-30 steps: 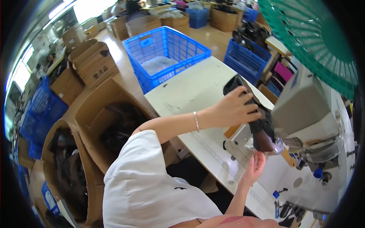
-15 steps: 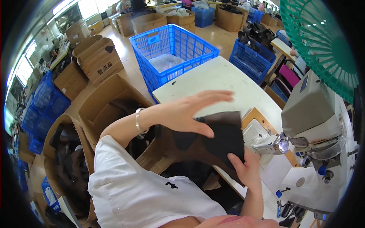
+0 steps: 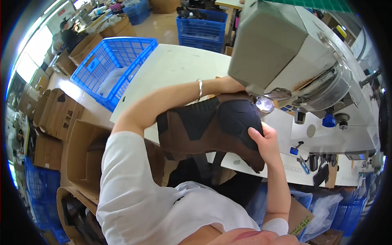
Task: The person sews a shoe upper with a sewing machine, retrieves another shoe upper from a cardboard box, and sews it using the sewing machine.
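Observation:
A brown and black boot upper (image 3: 196, 126) lies across my front, its right end close to the needle area of a large sewing machine (image 3: 281, 53). My right hand (image 3: 267, 141) grips that right end, thumb on top of the black panel and fingers underneath. Reaching over the upper's far side, my left hand (image 3: 232, 84) is at its far right edge, beside the machine head. The machine head hides the left fingers, so their grip does not show. A silver bracelet (image 3: 200, 90) circles my left wrist.
The white table (image 3: 175, 61) extends beyond my left arm, with a blue plastic crate (image 3: 112, 69) past it. Cardboard boxes (image 3: 87, 151) stand at my left. Small hand tools (image 3: 304, 163) lie on the table at right. A green fan guard (image 3: 318, 4) edges the top.
My view has swung right toward the machine. My left hand, spread above the upper before, has moved to its far edge at the machine. The right hand keeps its hold on the boot upper.

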Demonstrator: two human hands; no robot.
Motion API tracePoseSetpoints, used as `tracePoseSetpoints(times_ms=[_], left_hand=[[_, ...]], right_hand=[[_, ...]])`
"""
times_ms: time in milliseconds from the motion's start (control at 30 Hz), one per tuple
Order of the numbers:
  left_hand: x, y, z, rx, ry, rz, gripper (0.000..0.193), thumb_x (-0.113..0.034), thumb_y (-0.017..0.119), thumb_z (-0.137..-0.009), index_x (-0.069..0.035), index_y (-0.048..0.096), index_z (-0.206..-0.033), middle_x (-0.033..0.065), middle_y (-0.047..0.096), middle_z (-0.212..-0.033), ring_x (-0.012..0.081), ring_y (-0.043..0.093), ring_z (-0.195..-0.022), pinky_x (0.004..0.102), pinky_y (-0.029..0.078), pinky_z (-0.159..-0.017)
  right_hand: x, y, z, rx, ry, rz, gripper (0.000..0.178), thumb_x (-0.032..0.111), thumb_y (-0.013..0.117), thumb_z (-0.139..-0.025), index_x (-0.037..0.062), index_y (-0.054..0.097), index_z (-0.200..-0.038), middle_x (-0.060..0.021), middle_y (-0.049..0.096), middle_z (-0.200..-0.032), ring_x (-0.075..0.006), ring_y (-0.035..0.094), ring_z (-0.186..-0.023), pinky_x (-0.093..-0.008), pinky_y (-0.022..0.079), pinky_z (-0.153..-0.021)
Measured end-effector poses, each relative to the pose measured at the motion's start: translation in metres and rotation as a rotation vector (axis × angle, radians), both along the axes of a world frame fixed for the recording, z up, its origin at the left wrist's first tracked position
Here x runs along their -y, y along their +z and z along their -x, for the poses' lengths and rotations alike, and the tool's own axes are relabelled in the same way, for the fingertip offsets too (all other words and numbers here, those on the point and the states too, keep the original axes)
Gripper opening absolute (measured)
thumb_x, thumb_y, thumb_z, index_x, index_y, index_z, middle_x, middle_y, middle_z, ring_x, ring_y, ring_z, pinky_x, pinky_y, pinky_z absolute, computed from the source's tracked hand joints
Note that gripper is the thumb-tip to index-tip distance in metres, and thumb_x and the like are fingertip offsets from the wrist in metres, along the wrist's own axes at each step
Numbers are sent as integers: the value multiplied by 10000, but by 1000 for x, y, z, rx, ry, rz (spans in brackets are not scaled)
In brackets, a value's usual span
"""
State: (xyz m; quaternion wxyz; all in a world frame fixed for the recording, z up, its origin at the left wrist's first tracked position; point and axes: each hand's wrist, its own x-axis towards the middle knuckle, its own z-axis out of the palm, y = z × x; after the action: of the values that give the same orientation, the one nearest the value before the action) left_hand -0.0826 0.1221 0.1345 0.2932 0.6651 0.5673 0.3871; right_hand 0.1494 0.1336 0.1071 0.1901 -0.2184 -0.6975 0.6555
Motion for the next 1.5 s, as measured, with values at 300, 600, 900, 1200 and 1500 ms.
tracePoseSetpoints(times_ms=[300, 600, 900, 1200, 1500], left_hand=[[63, 83, 39, -612, 247, -64, 273, -131, 592, -831, -6, 594, -1074, 197, 602, -1067, 333, 567, -998, 392, 437, -875], [190, -3, -36, -1468, 426, -119, 625, -62, 578, -705, -210, 474, -1303, 35, 412, -1366, 287, 311, -1312, 636, 167, -1045], [154, -47, 21, -1440, 549, -626, 399, -246, 612, -794, -316, 565, -1184, -72, 471, -1309, 237, 388, -1268, 637, 324, -964], [149, -43, 25, -1383, 521, -635, 403, -240, 607, -785, -304, 579, -1182, -80, 486, -1304, 227, 421, -1251, 550, 373, -913], [156, -15, 5, -1363, 528, -505, 494, -139, 608, -745, -286, 564, -1215, -60, 493, -1313, 233, 414, -1265, 510, 365, -924]], right_hand=[[-1, -29, 5, -276, -182, 234, 211, 130, 576, -896, -28, 599, -1034, -22, 626, -927, -58, 545, -799, -204, 449, -714], [26, -41, 27, -458, -367, 319, 184, 132, 572, -906, -15, 603, -1013, 9, 606, -899, -40, 514, -789, -187, 419, -714], [44, -50, 46, -515, -514, 205, 149, 134, 561, -915, -3, 591, -966, 38, 584, -869, -31, 470, -746, -188, 390, -682], [58, -65, 20, -288, -428, 48, 203, 122, 578, -885, -16, 576, -1035, -21, 608, -898, -68, 511, -786, -215, 418, -710], [68, -77, -2, -226, -435, -16, 141, 134, 610, -865, 2, 598, -815, 27, 534, -690, -50, 424, -642, -216, 360, -578]])
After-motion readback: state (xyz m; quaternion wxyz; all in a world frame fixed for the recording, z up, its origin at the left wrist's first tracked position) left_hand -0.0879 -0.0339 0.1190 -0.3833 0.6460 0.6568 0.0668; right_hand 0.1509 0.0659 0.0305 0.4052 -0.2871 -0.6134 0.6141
